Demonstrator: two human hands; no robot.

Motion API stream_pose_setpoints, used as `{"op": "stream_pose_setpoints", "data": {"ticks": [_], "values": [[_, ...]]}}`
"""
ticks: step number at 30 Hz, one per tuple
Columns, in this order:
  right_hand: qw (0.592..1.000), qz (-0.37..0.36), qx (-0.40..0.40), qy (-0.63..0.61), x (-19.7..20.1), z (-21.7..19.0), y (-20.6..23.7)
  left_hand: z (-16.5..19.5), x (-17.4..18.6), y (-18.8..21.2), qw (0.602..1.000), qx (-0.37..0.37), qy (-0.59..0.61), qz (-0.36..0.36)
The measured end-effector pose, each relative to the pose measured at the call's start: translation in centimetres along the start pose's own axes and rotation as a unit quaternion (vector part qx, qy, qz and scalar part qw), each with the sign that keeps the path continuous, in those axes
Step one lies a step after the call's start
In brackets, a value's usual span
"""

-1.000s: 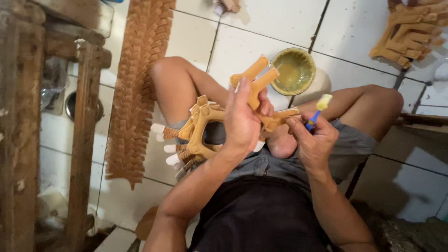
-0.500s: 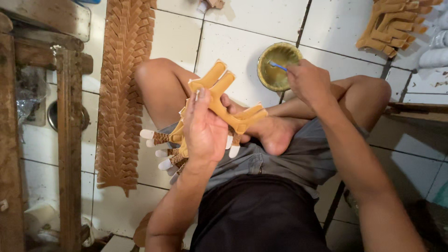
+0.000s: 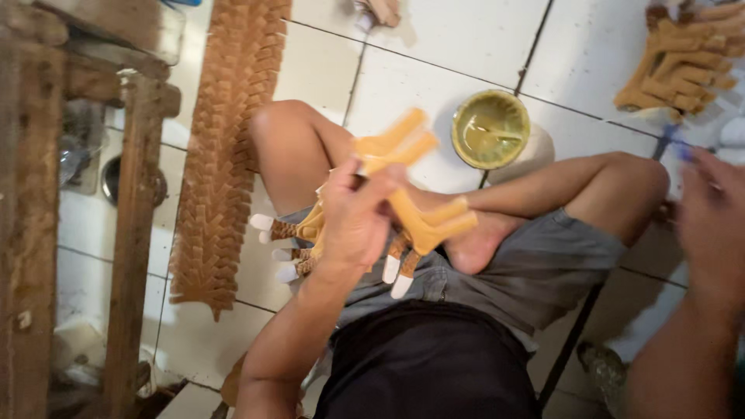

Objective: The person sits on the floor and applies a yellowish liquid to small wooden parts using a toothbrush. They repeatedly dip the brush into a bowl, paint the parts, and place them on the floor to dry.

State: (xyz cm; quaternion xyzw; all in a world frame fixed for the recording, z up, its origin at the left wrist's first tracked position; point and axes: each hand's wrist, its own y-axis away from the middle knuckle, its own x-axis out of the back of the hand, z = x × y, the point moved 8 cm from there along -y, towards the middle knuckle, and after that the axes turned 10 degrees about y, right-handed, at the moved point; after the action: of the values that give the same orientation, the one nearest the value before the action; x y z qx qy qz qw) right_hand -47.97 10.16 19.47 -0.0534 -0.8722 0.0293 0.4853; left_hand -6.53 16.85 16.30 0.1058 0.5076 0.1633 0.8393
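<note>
We see the left hand (image 3: 358, 221) at the centre of the frame, closed around a bundle of orange Y-shaped wooden pieces (image 3: 403, 198), lifted above the lap. Some pieces in the bundle have white-tipped ends (image 3: 396, 278) pointing down and to the left. The right hand (image 3: 710, 225) is at the right edge, blurred, pinching a thin blue-handled brush (image 3: 673, 146); we cannot tell exactly how its fingers lie. A round yellow-green bowl (image 3: 490, 129) of liquid stands on the white tiled floor (image 3: 458, 46) just above the crossed legs. A long stack of brown carved pieces (image 3: 225, 147) lies on the floor at the left, beside a wooden frame (image 3: 128, 233). More orange pieces (image 3: 683, 62) are heaped at the upper right.
</note>
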Motion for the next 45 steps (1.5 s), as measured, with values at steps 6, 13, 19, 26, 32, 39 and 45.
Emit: {"op": "stream_pose_setpoints", "data": {"ticks": [6,13,19,26,32,39,45], "values": [[0.976,0.107,0.146,-0.125,0.2,-7.0,5.3,-4.1,-3.4,0.7,0.991,0.11,-0.046,-0.058],[0.951,0.04,0.149,-0.269,-4.0,-15.1,6.2,-3.1,-4.7,2.1,0.986,0.128,-0.079,-0.07],[0.971,0.023,0.114,-0.21,-4.2,-16.3,5.3,-3.0,-4.3,2.3,0.986,0.128,-0.057,-0.094],[0.98,0.034,0.115,-0.157,-4.3,-14.9,5.1,-4.1,-4.6,2.6,0.981,0.152,-0.03,-0.12],[0.944,0.044,-0.001,-0.326,-5.1,-11.2,5.4,-2.3,-4.4,2.1,0.991,0.083,-0.06,-0.092],[0.962,-0.007,0.116,-0.247,-4.9,-14.3,7.1,-2.6,-6.2,2.1,0.984,0.064,-0.121,-0.115],[0.96,0.017,0.119,-0.253,-4.2,-15.1,6.7,-1.7,-6.6,2.1,0.98,0.036,-0.154,-0.117]]}}
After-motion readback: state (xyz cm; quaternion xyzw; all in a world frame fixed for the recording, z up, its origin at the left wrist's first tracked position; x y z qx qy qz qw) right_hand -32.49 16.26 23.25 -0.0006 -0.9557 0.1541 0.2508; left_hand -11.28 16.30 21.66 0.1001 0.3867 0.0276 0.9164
